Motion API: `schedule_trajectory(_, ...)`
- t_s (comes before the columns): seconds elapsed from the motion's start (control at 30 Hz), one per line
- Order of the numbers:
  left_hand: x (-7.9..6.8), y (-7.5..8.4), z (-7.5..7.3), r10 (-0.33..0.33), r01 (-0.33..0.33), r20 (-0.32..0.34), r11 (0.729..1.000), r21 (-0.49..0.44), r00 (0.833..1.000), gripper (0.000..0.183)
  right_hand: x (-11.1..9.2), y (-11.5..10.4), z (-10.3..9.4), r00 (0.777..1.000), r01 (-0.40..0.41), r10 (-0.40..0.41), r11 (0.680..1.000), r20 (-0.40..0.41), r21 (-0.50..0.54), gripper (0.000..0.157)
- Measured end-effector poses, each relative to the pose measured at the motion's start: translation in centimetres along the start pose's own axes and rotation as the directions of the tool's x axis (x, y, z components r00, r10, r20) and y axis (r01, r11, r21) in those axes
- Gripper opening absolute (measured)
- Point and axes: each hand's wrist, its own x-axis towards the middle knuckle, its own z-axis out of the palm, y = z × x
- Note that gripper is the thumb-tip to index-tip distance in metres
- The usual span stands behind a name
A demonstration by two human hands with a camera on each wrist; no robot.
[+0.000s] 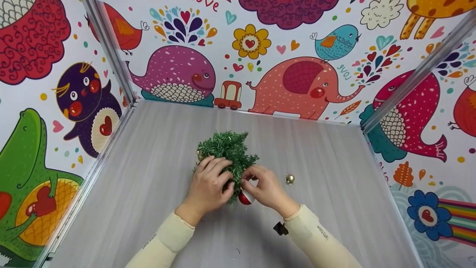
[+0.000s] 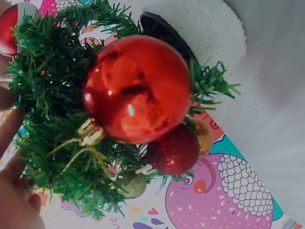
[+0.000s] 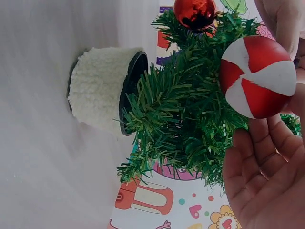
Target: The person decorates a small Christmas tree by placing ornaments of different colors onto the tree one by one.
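A small artificial Christmas tree (image 1: 225, 145) stands between the hands, its pot (image 3: 100, 88) wrapped in white fleece. My left hand (image 1: 211, 182) bends over its near left side, thumb and fingers gripping a branch. On the right, my right hand (image 1: 268, 188) pinches at the top of a red-and-white bauble (image 3: 257, 76) against the branches; its hanging loop is hidden by the fingers. The left wrist view shows a shiny red bauble (image 2: 138, 90) with a gold cord, a dark red glittery bauble (image 2: 174, 150) and a gold bauble (image 2: 202, 136) on the tree.
One small gold bauble (image 1: 289, 179) lies on the grey table (image 1: 334, 208) to the right of the right hand. A black piece (image 1: 280, 228) shows beside the right wrist. Printed cartoon panels (image 1: 230, 44) in metal frames enclose the back and sides.
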Motion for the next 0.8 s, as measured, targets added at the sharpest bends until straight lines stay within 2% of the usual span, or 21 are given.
schedule_trajectory(0.33,-0.07,-0.09,0.0,0.005,-0.005,-0.014,1.0,-0.003,1.0,0.013,-0.12,-0.12,0.0,1.0,-0.004,0.005,0.999,-0.026,0.033,0.009)
schedule_trajectory(0.8,-0.14,-0.13,0.19,0.006,-0.005,-0.029,1.0,0.013,1.0,0.027,-0.67,0.09,-0.2,1.0,0.007,-0.006,0.998,-0.021,0.058,0.006)
